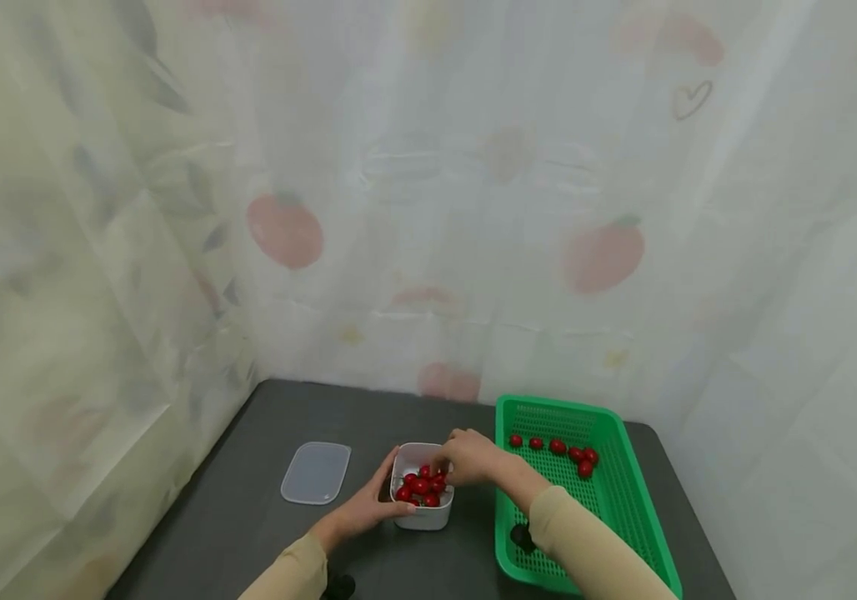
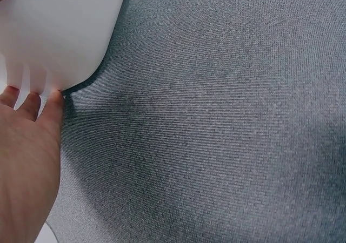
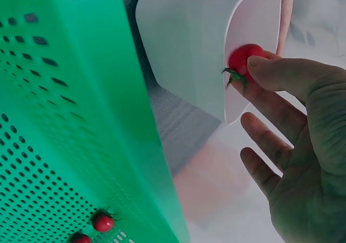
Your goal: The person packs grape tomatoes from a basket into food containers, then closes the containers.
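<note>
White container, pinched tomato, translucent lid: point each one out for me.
White container point(image 1: 426, 519): head view, on its outer front wall.
Pinched tomato point(image 3: 244, 58): right wrist view, on its red skin.
Translucent lid point(image 1: 316, 473): head view, on its flat middle.

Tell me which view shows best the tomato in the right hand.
The right wrist view: the tomato appears large there, green leaves visible, pinched in the right hand. In the head view, I cannot tell it from the other tomatoes in the white container; the left wrist view does not show it.

Soft, diffuse light. Whitish fruit-printed plastic curtain hazy, shiny. Broad shadow on grey woven tabletop; glossy white plastic container mirrors left fingers.
</note>
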{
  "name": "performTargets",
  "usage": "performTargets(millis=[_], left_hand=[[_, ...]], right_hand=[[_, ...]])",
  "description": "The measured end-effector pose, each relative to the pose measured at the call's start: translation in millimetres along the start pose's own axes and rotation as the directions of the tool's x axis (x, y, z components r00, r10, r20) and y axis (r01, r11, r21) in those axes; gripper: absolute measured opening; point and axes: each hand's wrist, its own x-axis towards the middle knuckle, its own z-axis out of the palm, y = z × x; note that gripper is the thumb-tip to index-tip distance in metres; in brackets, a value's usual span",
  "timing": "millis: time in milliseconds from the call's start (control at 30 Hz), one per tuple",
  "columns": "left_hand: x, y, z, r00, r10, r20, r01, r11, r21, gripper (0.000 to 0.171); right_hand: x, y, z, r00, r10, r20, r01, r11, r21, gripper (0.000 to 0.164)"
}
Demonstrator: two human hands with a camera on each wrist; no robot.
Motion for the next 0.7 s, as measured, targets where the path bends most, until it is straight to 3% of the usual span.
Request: performTargets(millis=[167, 300, 433, 700], left_hand=[[0.2, 0.5, -0.5, 1.000, -0.009, 0.001, 0.009, 1.000, -0.002, 0.099], [1.5, 1.8, -0.8, 1.000, -0.014, -0.007, 0.014, 1.000, 0.006, 0.099], [5.1, 6.2, -3.4, 0.999, -0.004, -0.040, 0.006, 0.999, 0.037, 0.103], [7.0, 8.2, -6.3, 0.996, -0.004, -0.089, 0.012, 0.996, 0.092, 0.106]], right_hand=[[-5, 2, 0, 1.000, 0.014, -0.018, -0.014, 1.000, 0.022, 0.019], [-17, 11, -10, 0.996, -0.004, -0.085, 0.009, 0.999, 0.050, 0.019], [-38, 31, -26, 0.986, -0.017, -0.164, 0.026, 0.998, 0.055, 0.019], [-91, 82, -43, 0.955, 0.105, -0.277, -0.078, 0.991, 0.106, 0.019]])
